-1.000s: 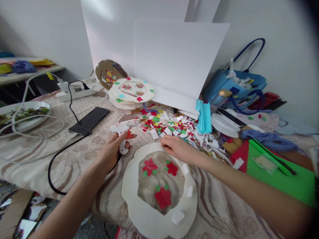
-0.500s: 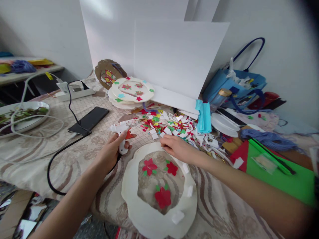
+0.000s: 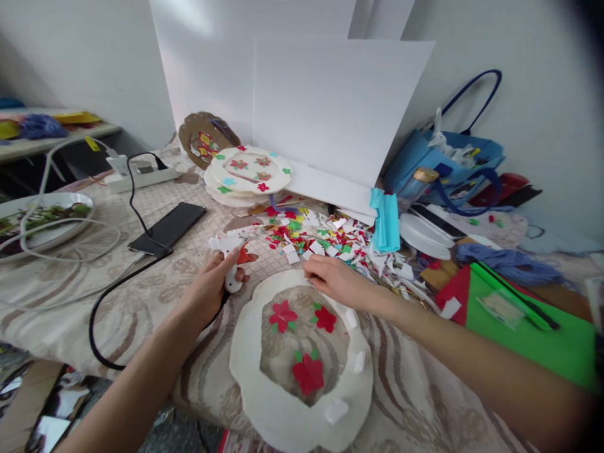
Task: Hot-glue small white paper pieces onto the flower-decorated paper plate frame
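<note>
My left hand (image 3: 214,283) is wrapped round a white hot glue gun (image 3: 232,277) with an orange trigger; its black cord runs down behind my wrist. In front of me lies a scalloped cream frame (image 3: 252,377) with a see-through middle bearing red flowers (image 3: 308,374) with green leaves. Several small white pieces (image 3: 336,411) sit along its right rim. My right hand (image 3: 333,280) is closed at the frame's top edge, its fingertips pressed together; whatever they hold, if anything, is hidden.
Paper scraps (image 3: 325,236) are heaped beyond the frame. Behind them are decorated frames (image 3: 217,165), a white board (image 3: 330,107) and a blue bag (image 3: 486,151). A phone (image 3: 172,228), power strip (image 3: 141,179) and plate (image 3: 87,211) lie left; green sheets (image 3: 557,352) lie right.
</note>
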The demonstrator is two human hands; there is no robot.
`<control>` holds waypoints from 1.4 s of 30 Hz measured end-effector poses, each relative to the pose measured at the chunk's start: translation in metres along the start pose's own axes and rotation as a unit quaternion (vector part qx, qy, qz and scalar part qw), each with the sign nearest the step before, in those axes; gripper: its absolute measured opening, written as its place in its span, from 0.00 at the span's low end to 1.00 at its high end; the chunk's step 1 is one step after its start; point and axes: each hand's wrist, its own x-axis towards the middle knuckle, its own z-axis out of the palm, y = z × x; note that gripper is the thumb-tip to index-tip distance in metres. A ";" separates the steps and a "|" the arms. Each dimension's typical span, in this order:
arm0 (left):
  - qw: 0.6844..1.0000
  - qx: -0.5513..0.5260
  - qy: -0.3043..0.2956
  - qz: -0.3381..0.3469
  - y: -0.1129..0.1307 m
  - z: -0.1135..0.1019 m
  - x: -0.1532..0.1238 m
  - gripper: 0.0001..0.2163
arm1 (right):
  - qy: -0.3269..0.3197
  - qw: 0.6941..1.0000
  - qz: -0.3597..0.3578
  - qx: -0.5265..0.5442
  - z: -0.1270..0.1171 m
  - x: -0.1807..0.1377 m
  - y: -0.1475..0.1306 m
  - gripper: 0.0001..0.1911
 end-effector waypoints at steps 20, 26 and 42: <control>1.000 -0.011 -0.001 0.025 -0.004 -0.002 0.003 0.13 | -0.001 1.000 -0.008 -0.004 0.003 0.000 0.006 0.11; 1.000 -0.014 0.004 0.007 -0.002 -0.001 0.002 0.11 | -0.008 1.000 -0.004 -0.011 0.004 -0.002 0.006 0.09; 1.000 -0.013 -0.005 0.018 -0.004 -0.004 0.004 0.10 | -0.029 0.999 0.014 -0.016 -0.004 -0.001 0.000 0.09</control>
